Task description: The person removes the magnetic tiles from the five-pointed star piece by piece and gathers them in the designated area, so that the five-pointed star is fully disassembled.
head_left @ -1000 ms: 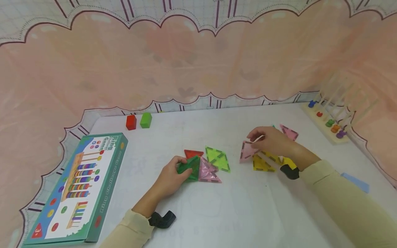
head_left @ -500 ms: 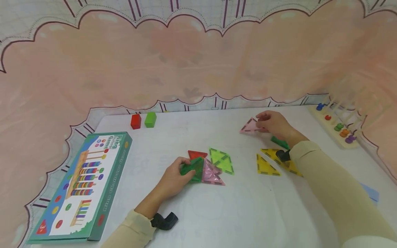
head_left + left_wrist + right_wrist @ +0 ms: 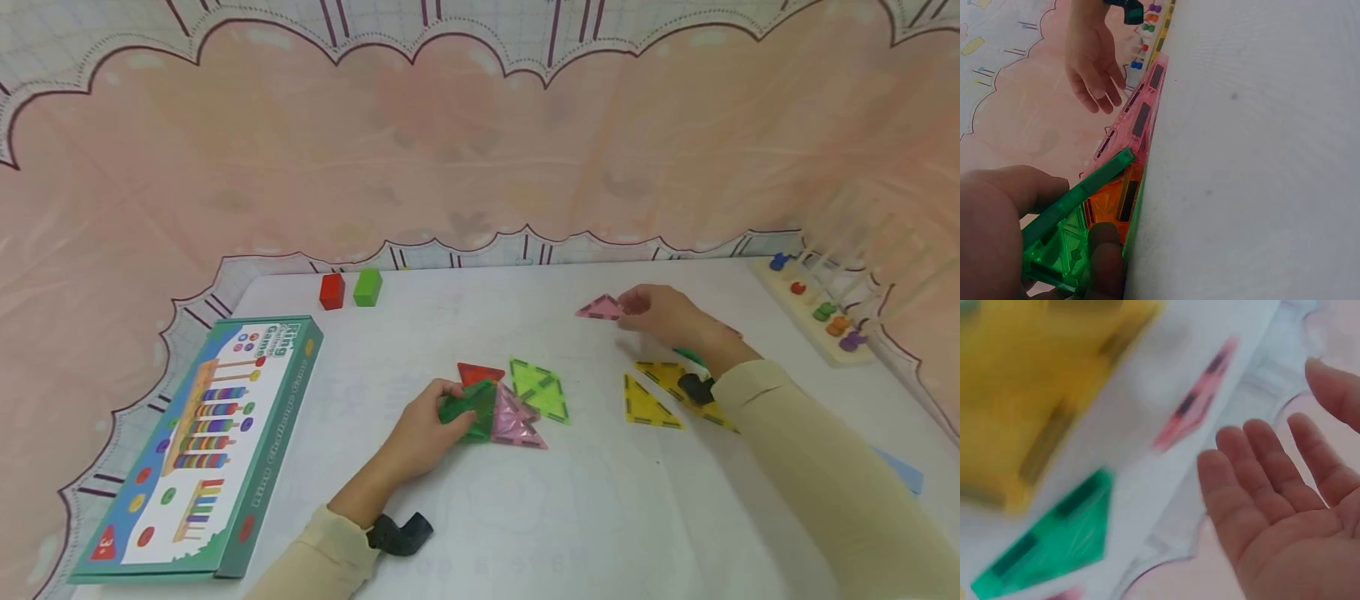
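Note:
My left hand [image 3: 420, 425] grips green magnetic tiles [image 3: 480, 408] between thumb and fingers. Against these stand pink tiles [image 3: 516, 421], and an orange tile [image 3: 1113, 203] shows beside the green in the left wrist view. A red triangular tile [image 3: 480, 372] and lime-green tiles [image 3: 538, 390] lie just behind. Toward the back, my right hand [image 3: 663, 312] has its fingers loosely extended, with nothing in them. By its fingertips a pink triangular tile [image 3: 598, 308] lies on the table; the right wrist view shows the hand [image 3: 1285, 500] apart from this pink tile [image 3: 1197, 400].
Yellow triangular tiles [image 3: 651, 404] and a green tile [image 3: 1054, 544] lie near the right forearm. A blue tile [image 3: 900, 469] is farther right. The ring game box [image 3: 277, 442] occupies the left side. Red [image 3: 332, 292] and green blocks [image 3: 367, 288] and a peg board [image 3: 817, 321] stand at the back.
My right hand has carried the pink triangular tile from beside the yellow tiles to the back of the table and let go of it. The left hand keeps its grip on the green tiles.

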`<move>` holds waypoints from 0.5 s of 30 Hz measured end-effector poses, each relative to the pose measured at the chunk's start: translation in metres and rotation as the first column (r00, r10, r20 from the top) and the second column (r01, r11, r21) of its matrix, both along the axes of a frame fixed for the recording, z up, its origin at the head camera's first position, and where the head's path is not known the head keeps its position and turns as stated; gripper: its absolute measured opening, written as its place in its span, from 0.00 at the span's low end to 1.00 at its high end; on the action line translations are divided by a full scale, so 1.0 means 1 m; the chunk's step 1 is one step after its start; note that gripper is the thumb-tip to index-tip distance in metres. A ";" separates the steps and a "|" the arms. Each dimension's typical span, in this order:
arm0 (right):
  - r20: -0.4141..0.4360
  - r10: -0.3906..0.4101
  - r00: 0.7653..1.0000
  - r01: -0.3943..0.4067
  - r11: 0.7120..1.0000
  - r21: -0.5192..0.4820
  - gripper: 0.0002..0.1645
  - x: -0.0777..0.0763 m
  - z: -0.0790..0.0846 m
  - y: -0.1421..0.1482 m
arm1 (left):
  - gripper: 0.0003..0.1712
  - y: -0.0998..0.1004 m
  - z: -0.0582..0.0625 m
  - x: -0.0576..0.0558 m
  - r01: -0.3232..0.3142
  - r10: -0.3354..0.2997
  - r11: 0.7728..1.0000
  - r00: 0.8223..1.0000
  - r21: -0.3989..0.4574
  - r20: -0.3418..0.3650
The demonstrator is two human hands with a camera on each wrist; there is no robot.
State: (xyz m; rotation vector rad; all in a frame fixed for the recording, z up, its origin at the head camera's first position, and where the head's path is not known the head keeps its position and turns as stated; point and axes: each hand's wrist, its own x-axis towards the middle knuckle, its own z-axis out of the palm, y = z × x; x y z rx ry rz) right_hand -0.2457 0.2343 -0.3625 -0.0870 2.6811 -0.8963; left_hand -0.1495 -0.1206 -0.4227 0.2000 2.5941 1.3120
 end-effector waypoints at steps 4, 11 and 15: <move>-0.060 0.126 0.990 -0.129 0.991 -0.039 0.26 0.034 -0.001 -0.029 | 0.17 0.001 0.002 0.001 -0.010 0.010 1.000 1.000 -0.004 0.000; -0.006 0.341 0.940 -0.338 0.931 -0.141 0.21 0.087 -0.012 -0.090 | 0.17 0.001 0.002 0.000 -0.004 0.004 1.000 1.000 0.002 -0.011; 0.022 0.381 0.924 -0.375 0.918 -0.131 0.20 0.100 -0.018 -0.110 | 0.17 0.001 0.000 0.001 -0.001 0.001 1.000 1.000 0.007 -0.013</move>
